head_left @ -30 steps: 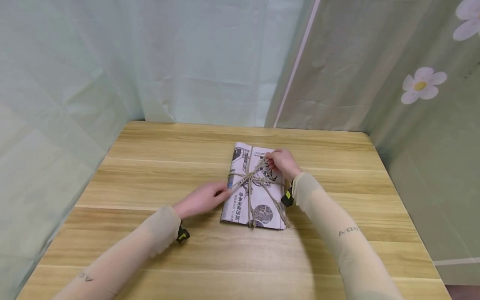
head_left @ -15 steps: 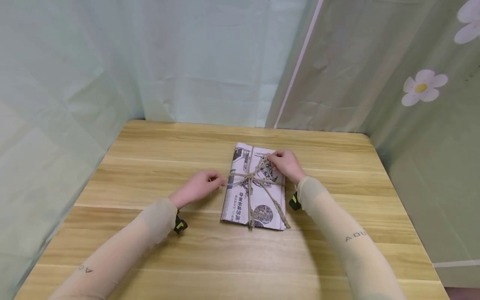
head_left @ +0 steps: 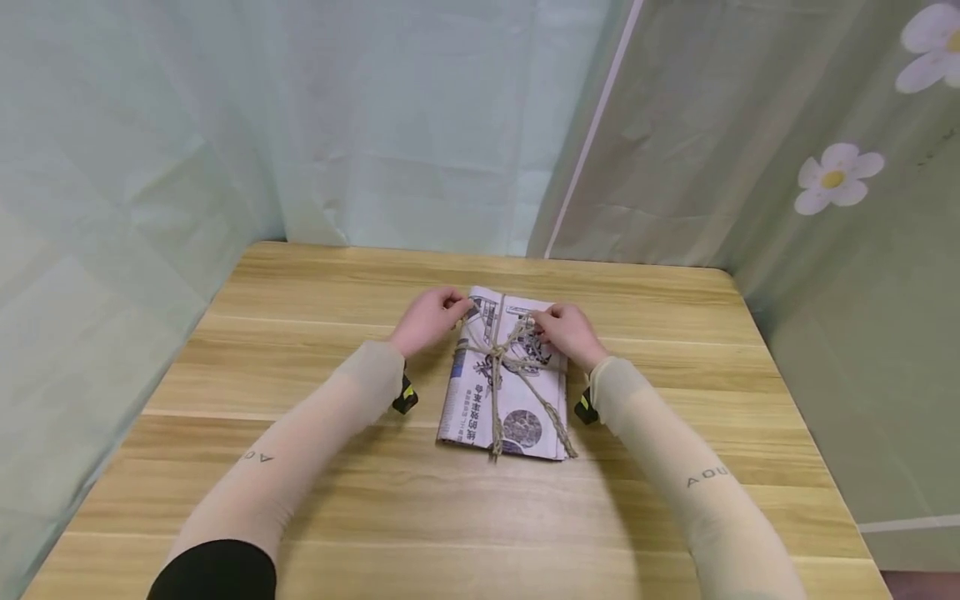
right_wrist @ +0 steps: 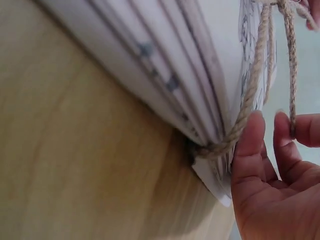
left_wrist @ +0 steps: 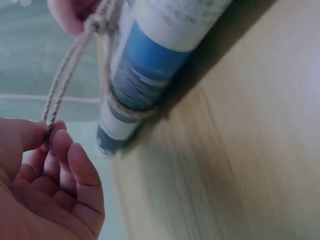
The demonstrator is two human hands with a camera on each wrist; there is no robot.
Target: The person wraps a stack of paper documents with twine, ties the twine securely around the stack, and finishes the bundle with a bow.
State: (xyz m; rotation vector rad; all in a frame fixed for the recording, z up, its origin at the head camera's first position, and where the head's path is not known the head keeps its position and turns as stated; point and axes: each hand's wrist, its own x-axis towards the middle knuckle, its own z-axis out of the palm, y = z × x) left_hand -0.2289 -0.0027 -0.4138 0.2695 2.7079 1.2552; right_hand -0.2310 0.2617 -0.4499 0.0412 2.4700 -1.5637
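A stack of folded newspapers (head_left: 459, 417) lies on the table, bound crosswise with brown twine (left_wrist: 97, 24) that is knotted on top. My left hand (head_left: 431, 318) is by the stack's far left corner, its thumb and forefinger pinching a twine loop of two strands that rises taut from the knot in the left wrist view. Over the upper right part of the stack, my right hand (head_left: 568, 330) pinches another length of twine (right_wrist: 291, 65). One of its other fingers lies close to the twine wrapped round the stack's edge. Two twine ends hang towards the near edge.
The wood-grained table (head_left: 300, 333) reaches out around the stack on all sides. A pale green curtain (head_left: 420, 125) hangs behind it, with a flower-printed curtain (head_left: 836, 275) along the right. Each wrist wears a black camera strap (head_left: 405, 395).
My left hand has moved from the stack's left side up to its far left corner, swinging the pinched twine with it. The right hand stays almost in place, still pinching twine.
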